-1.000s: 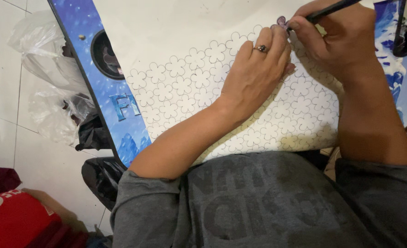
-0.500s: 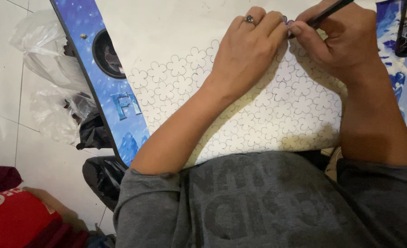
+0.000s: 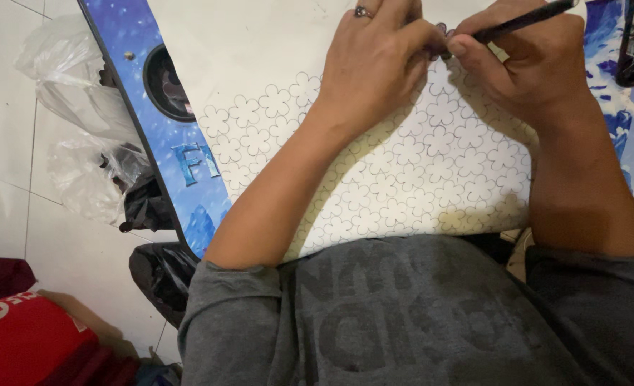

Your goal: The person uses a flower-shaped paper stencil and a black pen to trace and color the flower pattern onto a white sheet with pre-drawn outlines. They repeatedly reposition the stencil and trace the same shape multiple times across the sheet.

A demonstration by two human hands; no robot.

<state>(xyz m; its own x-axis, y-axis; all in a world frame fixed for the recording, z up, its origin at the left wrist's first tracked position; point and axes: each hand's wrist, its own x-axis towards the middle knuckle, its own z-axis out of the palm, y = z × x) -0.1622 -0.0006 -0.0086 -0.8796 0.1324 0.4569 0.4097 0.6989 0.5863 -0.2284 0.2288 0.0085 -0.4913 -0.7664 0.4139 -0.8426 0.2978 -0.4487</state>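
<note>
At the far edge of the flower-patterned sheet (image 3: 431, 164), the right hand (image 3: 524, 68) pinches a dark pen (image 3: 524, 18) in a narrow writing grip, its tip down beside a small purple piece (image 3: 442, 30) that the left hand (image 3: 377, 68) presses flat with curled fingers, a ring (image 3: 362, 11) on one of them. Tracing cleanly probably depends on that left hand pinning the piece hard while the pen runs close along its edge, held steeply so the line hugs the outline. Both forearms rest on the sheet, which steadies it on the white tabletop (image 3: 245, 43) with its blue printed border (image 3: 188, 171). Plastic bags (image 3: 81, 136) lie on the floor beside it.
</note>
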